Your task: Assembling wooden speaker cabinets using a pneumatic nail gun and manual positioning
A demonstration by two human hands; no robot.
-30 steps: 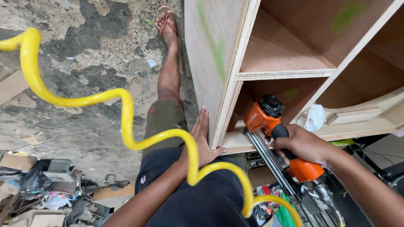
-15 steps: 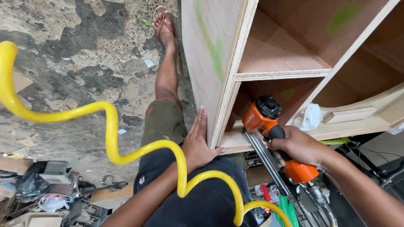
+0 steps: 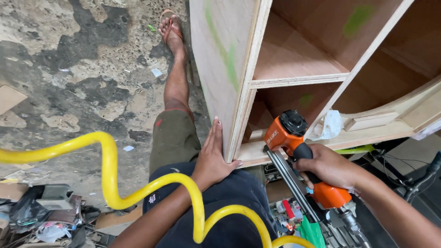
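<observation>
My right hand point(image 3: 331, 168) grips the black handle of an orange pneumatic nail gun point(image 3: 287, 133), whose nose rests against the lower front edge of a plywood cabinet point(image 3: 239, 69). My left hand point(image 3: 212, 158) lies flat against the cabinet's outer side panel near its bottom corner, fingers together and thumb hooked round the edge. A coiled yellow air hose point(image 3: 110, 170) loops from the left across my lap toward the gun. The cabinet has a shelf and open compartments.
My leg and sandalled foot point(image 3: 171, 32) stretch along the cracked concrete floor point(image 3: 69, 69) beside the cabinet. Scrap and rubbish point(image 3: 41, 216) are heaped at lower left. A crumpled white rag point(image 3: 328, 125) lies on the cabinet's lower rail. Tools and cables clutter the lower right.
The yellow hose has swung lower and to the left. Both hands and the nail gun stay nearly where they were against the cabinet.
</observation>
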